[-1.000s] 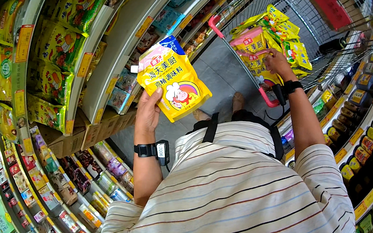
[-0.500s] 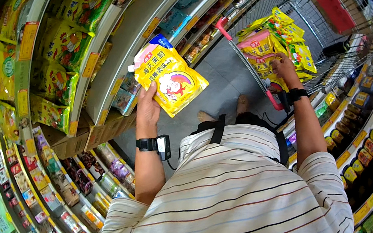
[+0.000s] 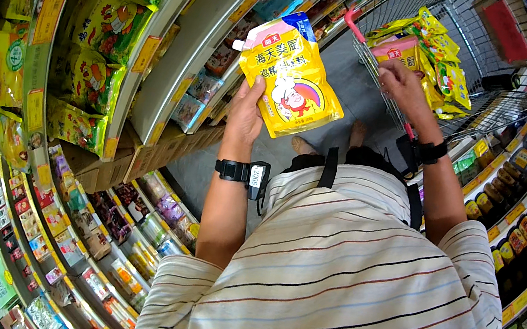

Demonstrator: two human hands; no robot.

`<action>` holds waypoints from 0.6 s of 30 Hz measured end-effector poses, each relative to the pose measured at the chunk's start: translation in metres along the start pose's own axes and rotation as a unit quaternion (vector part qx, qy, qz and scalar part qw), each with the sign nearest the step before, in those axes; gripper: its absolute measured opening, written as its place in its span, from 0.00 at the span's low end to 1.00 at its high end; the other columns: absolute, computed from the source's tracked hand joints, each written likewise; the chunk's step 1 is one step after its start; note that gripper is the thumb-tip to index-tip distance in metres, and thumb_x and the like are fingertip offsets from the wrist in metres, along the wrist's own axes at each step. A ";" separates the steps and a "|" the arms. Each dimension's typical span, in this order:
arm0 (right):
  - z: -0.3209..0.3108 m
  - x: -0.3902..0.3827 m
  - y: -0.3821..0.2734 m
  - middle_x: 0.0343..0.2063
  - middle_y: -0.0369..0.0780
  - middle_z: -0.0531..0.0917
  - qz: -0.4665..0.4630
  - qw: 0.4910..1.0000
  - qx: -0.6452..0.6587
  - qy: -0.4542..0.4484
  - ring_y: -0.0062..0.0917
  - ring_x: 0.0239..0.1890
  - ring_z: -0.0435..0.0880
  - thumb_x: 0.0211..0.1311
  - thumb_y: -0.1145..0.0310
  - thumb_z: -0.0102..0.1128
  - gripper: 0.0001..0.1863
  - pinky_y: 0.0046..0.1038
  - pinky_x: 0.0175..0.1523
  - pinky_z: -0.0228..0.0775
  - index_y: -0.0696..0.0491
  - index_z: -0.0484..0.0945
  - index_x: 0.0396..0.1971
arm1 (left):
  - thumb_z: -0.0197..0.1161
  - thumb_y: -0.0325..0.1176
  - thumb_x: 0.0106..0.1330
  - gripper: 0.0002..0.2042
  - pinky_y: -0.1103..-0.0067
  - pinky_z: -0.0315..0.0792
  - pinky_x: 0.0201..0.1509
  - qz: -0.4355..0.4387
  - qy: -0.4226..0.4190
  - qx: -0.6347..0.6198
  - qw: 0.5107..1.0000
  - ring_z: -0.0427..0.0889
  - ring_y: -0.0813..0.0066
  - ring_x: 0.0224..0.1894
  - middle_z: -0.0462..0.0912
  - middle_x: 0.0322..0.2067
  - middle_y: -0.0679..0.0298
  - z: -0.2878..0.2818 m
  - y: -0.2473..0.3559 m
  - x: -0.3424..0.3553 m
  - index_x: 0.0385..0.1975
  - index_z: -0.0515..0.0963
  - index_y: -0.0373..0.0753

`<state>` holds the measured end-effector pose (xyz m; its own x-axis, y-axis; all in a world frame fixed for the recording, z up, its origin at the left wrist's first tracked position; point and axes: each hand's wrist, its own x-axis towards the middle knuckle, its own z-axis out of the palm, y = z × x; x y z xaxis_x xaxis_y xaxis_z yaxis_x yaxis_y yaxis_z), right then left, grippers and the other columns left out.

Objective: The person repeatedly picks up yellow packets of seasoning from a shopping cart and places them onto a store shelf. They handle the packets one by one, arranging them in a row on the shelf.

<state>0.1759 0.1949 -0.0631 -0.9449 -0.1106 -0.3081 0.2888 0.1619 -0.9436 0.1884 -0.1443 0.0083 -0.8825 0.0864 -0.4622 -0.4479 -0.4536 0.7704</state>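
Note:
A yellow seasoning pouch (image 3: 291, 84) with a blue corner, a white spout and a cartoon chef is held up in front of me. My left hand (image 3: 246, 109) is closed on its lower left edge, with the thumb on the front. My right hand (image 3: 405, 90) hovers over the near rim of the shopping cart (image 3: 382, 90), its fingers loosely bent and apart, with nothing visible in them. Just beyond it in the cart lie a pink-and-yellow pouch (image 3: 394, 51) and several yellow-green bags (image 3: 450, 83).
Shelves of yellow-green bags (image 3: 111, 25) rise at my left, with cardboard boxes (image 3: 163, 157) underneath. Jars with yellow labels (image 3: 506, 251) line the right shelf. Farther inside the cart are a dark bottle (image 3: 501, 81) and a red panel (image 3: 506, 30). Grey floor (image 3: 186, 184) shows around my feet.
My left hand has brought the pouch right and turned it more upright. My right hand has drawn back from the pouches in the cart toward the rim, its fingers more bent.

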 end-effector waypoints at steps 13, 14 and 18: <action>0.067 -0.005 -0.073 0.44 0.40 0.83 0.095 0.923 0.314 -0.199 0.22 0.40 0.84 0.66 0.56 0.59 0.24 0.27 0.45 0.78 0.59 0.73 0.53 | 0.53 0.41 0.73 0.22 0.74 0.74 0.57 -0.033 -0.070 0.009 0.997 0.78 0.70 0.54 0.76 0.55 0.59 0.041 -0.010 0.013 0.61 0.66 0.36; 0.068 -0.003 -0.074 0.44 0.40 0.83 0.127 0.907 0.344 -0.205 0.21 0.40 0.85 0.66 0.58 0.61 0.23 0.26 0.45 0.78 0.59 0.73 0.53 | 0.53 0.41 0.74 0.21 0.75 0.74 0.56 -0.046 -0.066 0.010 0.997 0.78 0.71 0.53 0.77 0.54 0.60 0.042 -0.009 0.013 0.60 0.67 0.35; 0.070 0.004 -0.062 0.45 0.41 0.84 0.128 0.907 0.346 -0.202 0.22 0.40 0.85 0.64 0.61 0.63 0.22 0.24 0.46 0.79 0.59 0.74 0.52 | 0.51 0.49 0.73 0.24 0.73 0.76 0.51 0.004 -0.052 0.148 0.988 0.79 0.68 0.50 0.79 0.49 0.59 0.012 0.012 0.030 0.57 0.70 0.33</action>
<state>0.1650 0.1159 -0.0144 -0.7402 -0.5289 -0.4151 0.6503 -0.4063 -0.6419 0.1550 -0.1370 0.0092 -0.8889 0.1822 -0.4202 -0.4500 -0.1766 0.8754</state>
